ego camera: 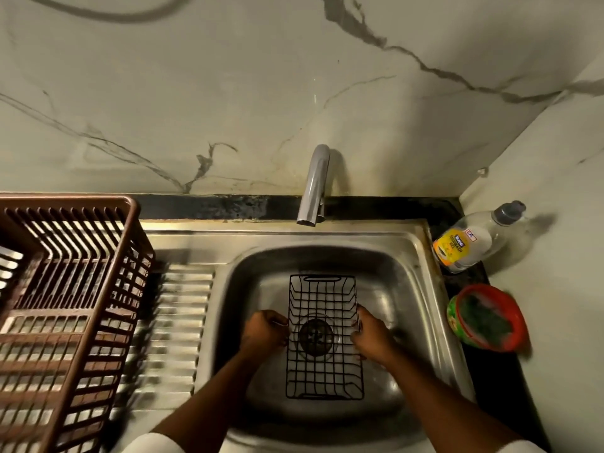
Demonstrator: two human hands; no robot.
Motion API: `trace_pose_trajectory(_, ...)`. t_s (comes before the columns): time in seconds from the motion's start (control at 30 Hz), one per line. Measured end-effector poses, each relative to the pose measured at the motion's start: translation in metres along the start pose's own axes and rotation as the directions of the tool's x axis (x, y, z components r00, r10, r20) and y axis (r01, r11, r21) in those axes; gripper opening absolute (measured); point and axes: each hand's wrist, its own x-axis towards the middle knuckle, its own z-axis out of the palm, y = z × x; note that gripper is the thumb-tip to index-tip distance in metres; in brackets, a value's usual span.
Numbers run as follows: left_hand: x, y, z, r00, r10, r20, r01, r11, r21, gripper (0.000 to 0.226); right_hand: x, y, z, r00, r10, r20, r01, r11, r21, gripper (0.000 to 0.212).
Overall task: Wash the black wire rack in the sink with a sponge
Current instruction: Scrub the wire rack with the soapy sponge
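Observation:
The black wire rack (323, 335) lies lengthwise in the steel sink (421, 308), over the drain. My left hand (263, 330) grips its left rim with curled fingers. On the opposite rim my right hand (371, 336) holds on the same way. A green scrubbing sponge sits in a red-rimmed tub (487, 317) on the counter to the right of the sink, apart from both hands.
A chrome tap (313, 188) reaches over the sink's back edge; no water shows. A dishwash gel bottle (474, 238) stands at the back right corner. A brown plastic dish basket (65, 308) fills the ribbed drainboard (176, 322) on the left.

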Motion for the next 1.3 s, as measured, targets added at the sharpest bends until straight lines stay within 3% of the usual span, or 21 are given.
trace_pose_trajectory(0.17, -0.002, 0.002, 0.000, 1.000, 0.019, -0.006, -0.019, 1.000, 0.009, 0.010, 0.002, 0.002, 0.000, 0.999, 0.026, -0.030, -0.026, 1.000, 0.016, 0.077)
trace_pose_trajectory(0.27, -0.008, 0.011, -0.001, 0.993, 0.078, -0.092, -0.064, 0.988, 0.144, 0.004, -0.008, -0.002, -0.007, 0.995, 0.014, -0.099, -0.012, 1.000, 0.017, 0.074)
trace_pose_trajectory(0.33, -0.014, 0.018, -0.001, 0.978, 0.144, -0.151, -0.116, 0.976, 0.184, 0.016, -0.022, -0.008, -0.017, 0.986, -0.042, -0.164, 0.049, 0.998, 0.039, 0.070)
trace_pose_trajectory(0.43, -0.025, 0.031, 0.002, 0.958, 0.228, -0.171, -0.194, 0.961, 0.197, 0.017, -0.055, -0.011, -0.040, 0.943, -0.166, -0.290, 0.185, 0.982, 0.041, 0.053)
trace_pose_trajectory(0.53, -0.040, 0.047, 0.010, 0.945, 0.293, -0.144, -0.270, 0.949, 0.159, 0.012, -0.094, -0.011, -0.076, 0.817, -0.280, -0.505, 0.309, 0.951, -0.027, 0.035)
trace_pose_trajectory(0.63, -0.055, 0.060, 0.023, 0.932, 0.341, -0.125, -0.324, 0.936, 0.139, 0.007, -0.130, -0.001, -0.119, 0.520, -0.344, -0.782, 0.318, 0.928, -0.197, 0.020)
trace_pose_trajectory(0.67, -0.059, 0.062, 0.029, 0.929, 0.351, -0.115, -0.336, 0.932, 0.134, 0.007, -0.138, 0.006, -0.134, 0.465, -0.336, -0.819, 0.256, 0.937, -0.239, 0.017)
trace_pose_trajectory(0.7, -0.065, 0.064, 0.033, 0.931, 0.352, -0.099, -0.340, 0.933, 0.119, 0.007, -0.143, 0.012, -0.149, 0.485, -0.293, -0.824, 0.173, 0.956, -0.238, 0.017)
trace_pose_trajectory(0.8, -0.071, 0.061, 0.049, 0.937, 0.348, -0.031, -0.346, 0.936, 0.059, 0.006, -0.139, 0.027, -0.178, 0.727, -0.101, -0.679, -0.132, 0.950, -0.283, 0.025)
trace_pose_trajectory(0.9, -0.076, 0.059, 0.063, 0.932, 0.362, 0.006, -0.360, 0.925, 0.122, 0.013, -0.130, 0.025, -0.190, 0.874, -0.058, -0.483, -0.143, 0.919, -0.369, 0.036)
trace_pose_trajectory(1.13, -0.088, 0.052, 0.074, 0.962, 0.273, -0.021, -0.271, 0.960, 0.071, 0.013, -0.112, 0.024, -0.201, 0.914, -0.104, -0.392, -0.108, 0.869, -0.482, 0.037)
trace_pose_trajectory(1.3, -0.093, 0.050, 0.077, 0.966, 0.258, -0.035, -0.255, 0.965, 0.056, 0.014, -0.111, 0.024, -0.205, 0.894, -0.136, -0.427, -0.090, 0.879, -0.467, 0.046)
